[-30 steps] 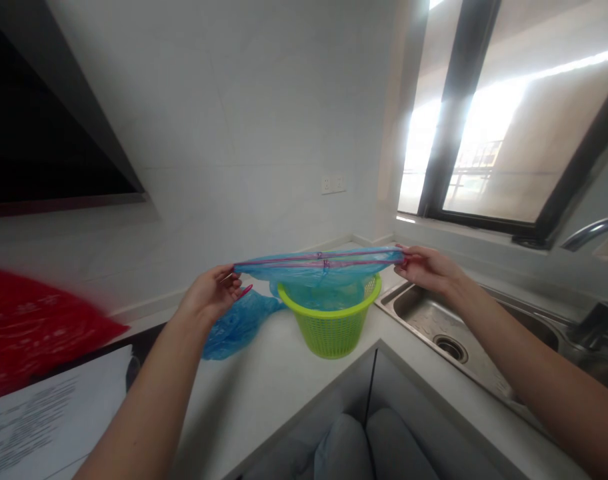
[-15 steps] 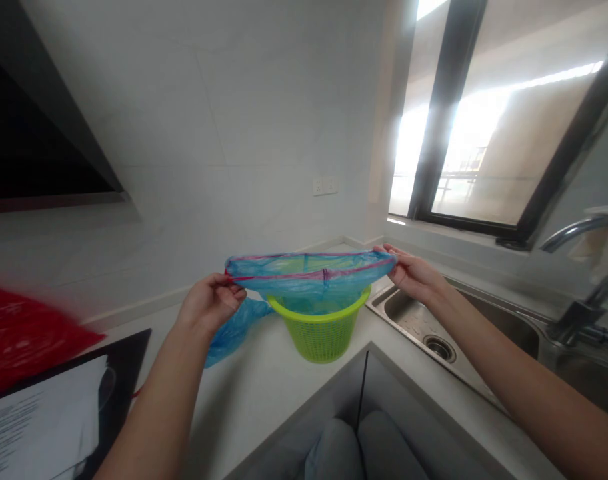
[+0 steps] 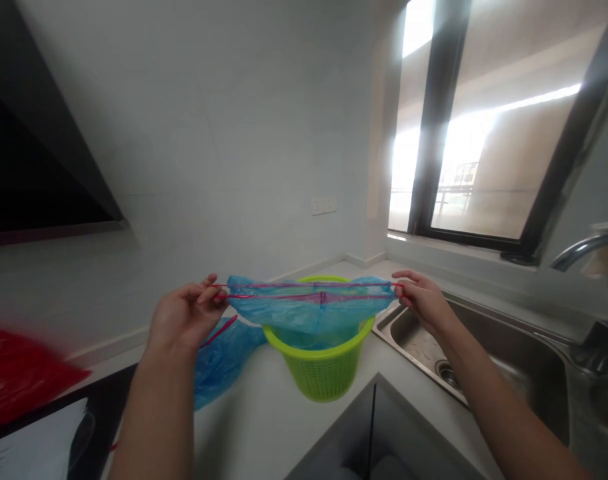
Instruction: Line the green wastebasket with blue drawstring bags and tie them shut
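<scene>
A thin blue drawstring bag (image 3: 309,313) stretches between my hands, its lower part down inside a lime-green plastic basket (image 3: 324,377). My left hand (image 3: 189,313) pinches the red drawstring at the bag's left end. At the other end my right hand (image 3: 419,300) grips the red string between closed fingers. The bag's mouth is drawn nearly flat, with two string lines running across it. Upright on the white counter, the basket stands below the bag. Another blue plastic piece (image 3: 227,363) with a red string lies left of the basket, beyond my left wrist.
To the right is a steel sink (image 3: 509,373) with a faucet (image 3: 589,247). A red bag (image 3: 29,377) and a printed sheet (image 3: 34,443) rest at the left by a black cooktop surface. A tiled wall and a window stand behind the counter.
My hands have moved from the bag's rim outward onto the red drawstring, pulling it out at both ends. The bag's mouth has narrowed. The view has tilted up slightly.
</scene>
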Available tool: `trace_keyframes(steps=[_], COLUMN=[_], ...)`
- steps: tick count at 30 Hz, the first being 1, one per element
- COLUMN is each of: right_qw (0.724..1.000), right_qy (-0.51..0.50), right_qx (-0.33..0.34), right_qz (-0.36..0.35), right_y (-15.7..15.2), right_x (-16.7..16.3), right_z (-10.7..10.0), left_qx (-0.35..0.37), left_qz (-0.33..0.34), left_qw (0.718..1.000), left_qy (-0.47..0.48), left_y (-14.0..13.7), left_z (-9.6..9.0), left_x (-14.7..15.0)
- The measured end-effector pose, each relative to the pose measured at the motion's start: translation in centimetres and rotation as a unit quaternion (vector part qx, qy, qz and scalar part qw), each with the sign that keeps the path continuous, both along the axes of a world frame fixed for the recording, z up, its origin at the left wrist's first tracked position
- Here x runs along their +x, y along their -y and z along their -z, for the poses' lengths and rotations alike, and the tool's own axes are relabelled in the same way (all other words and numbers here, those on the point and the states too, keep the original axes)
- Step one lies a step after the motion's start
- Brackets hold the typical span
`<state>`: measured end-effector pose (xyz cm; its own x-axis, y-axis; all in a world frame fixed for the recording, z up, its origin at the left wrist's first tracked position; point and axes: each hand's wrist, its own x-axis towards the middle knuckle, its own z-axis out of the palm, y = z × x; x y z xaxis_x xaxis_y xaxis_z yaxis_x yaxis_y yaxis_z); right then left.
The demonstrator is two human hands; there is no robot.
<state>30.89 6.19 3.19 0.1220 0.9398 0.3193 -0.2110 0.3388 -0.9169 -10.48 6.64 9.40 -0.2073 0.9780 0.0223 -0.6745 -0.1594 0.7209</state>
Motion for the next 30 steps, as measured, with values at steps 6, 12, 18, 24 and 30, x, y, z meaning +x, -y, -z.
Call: trace_keyframes(steps=[6, 12, 18, 24, 30], right_qw=[0.998, 0.975, 0.987, 0.993, 0.98], right_qy=[-0.044, -0.191, -0.158, -0.119, -0.197], right_qx=[0.022, -0.017, 0.006, 0.004, 0.0], right_qz=[0.05, -0.114, -0.014, 0.011, -0.006], right_y=[-1.5, 0.5, 0.3, 0.1, 0.6], right_x=[-0.1, 0.0, -2.1, -3.1, -3.0], right_z=[0.0, -1.5, -0.5, 0.0, -0.7], left_qx=[-0.024, 0.037, 0.11, 0.178, 0.12], left_qz=[-0.055, 0.013, 0.034, -0.055, -0.155], left_qw=[0.997, 0.998, 0.989, 0.966, 0.969], left_qy=[-0.054, -0.053, -0.096, -0.179, -0.148], left_y=[0.4, 1.4, 1.9, 1.1, -0.1], left_z=[-0.7, -1.1, -1.0, -0.2, 0.1], left_x=[0.5, 0.0, 0.4, 2.5, 3.1])
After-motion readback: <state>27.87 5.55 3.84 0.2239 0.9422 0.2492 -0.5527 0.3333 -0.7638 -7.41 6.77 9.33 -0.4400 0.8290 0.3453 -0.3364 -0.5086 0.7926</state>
